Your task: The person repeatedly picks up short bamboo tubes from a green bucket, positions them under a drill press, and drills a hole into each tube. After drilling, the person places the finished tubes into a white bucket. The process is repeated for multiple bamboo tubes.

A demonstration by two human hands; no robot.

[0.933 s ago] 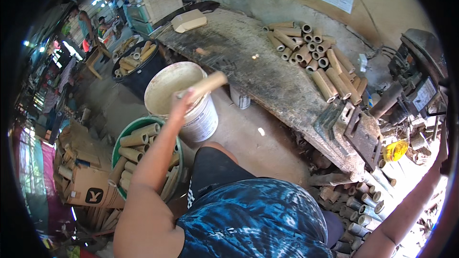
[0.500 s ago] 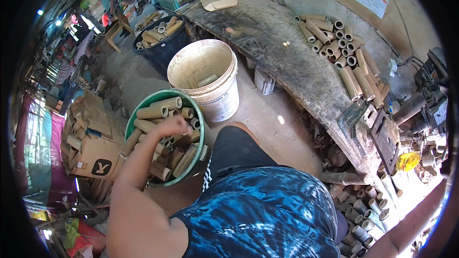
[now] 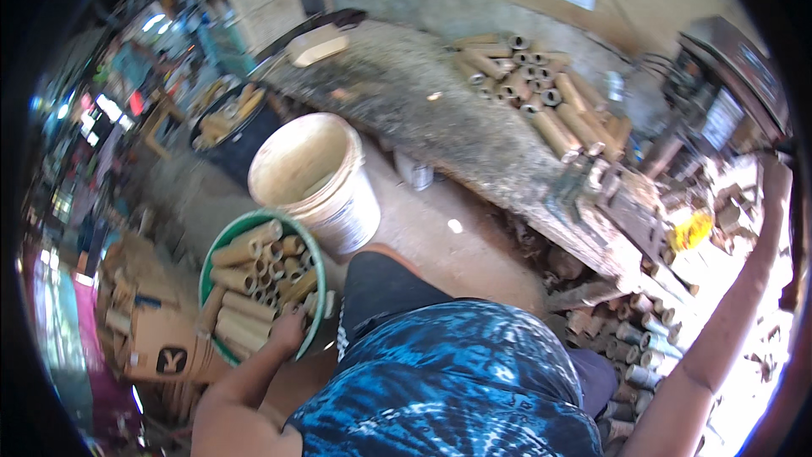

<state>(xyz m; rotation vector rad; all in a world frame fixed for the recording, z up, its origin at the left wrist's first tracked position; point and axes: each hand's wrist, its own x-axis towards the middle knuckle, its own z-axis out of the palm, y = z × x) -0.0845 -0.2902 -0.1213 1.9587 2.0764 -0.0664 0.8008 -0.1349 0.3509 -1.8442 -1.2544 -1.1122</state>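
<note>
My left hand (image 3: 288, 330) reaches down into a green basin (image 3: 251, 222) filled with several short bamboo tubes (image 3: 254, 275). Its fingers lie on the tubes at the basin's near rim, and I cannot see whether they grip one. A white plastic bucket (image 3: 317, 173) stands just beyond the basin, touching it. My right arm stretches far out to the right, with my right hand (image 3: 774, 178) up against a dark upright at the picture's edge. Its grip is hidden in glare.
A long dusty workbench (image 3: 423, 110) carries a pile of bamboo tubes (image 3: 541, 89), a wood block (image 3: 317, 46) and a metal clamp machine (image 3: 592, 190). More cut tubes (image 3: 634, 338) lie under it. A black tub (image 3: 228, 123) and cardboard boxes (image 3: 161, 347) stand to the left.
My left hand held a bamboo piece over the white bucket, then came down to the green basin, and now sits at the basin's near rim. My head has turned slightly.
</note>
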